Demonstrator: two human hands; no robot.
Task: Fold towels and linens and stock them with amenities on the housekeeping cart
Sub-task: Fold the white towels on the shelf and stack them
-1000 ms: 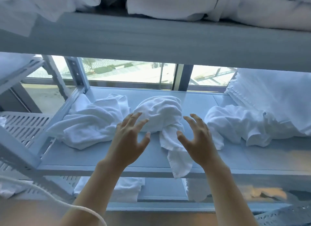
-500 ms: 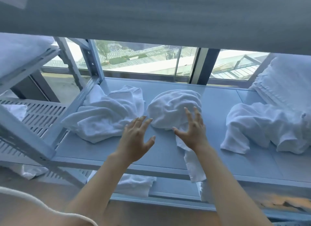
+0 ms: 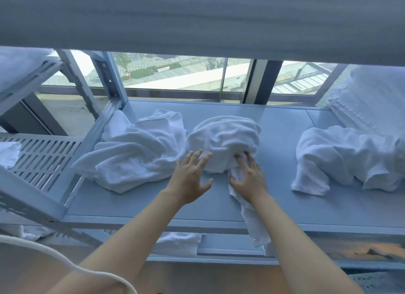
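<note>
Two forearms reach up from frame bottom. Left hand (image 3: 190, 178), fingers spread flat, touches the middle towel (image 3: 225, 140) at centre; right hand (image 3: 248, 178) curls into its bunched near fold. Crumpled towels flank it: left towel (image 3: 135, 153), right towel (image 3: 341, 155), all on grey shelf (image 3: 278, 118).

Both arms fwd; left grip (image 3: 191, 177) fingers spread flat, right grip (image 3: 248, 177) fingers curled, pinching.
</note>
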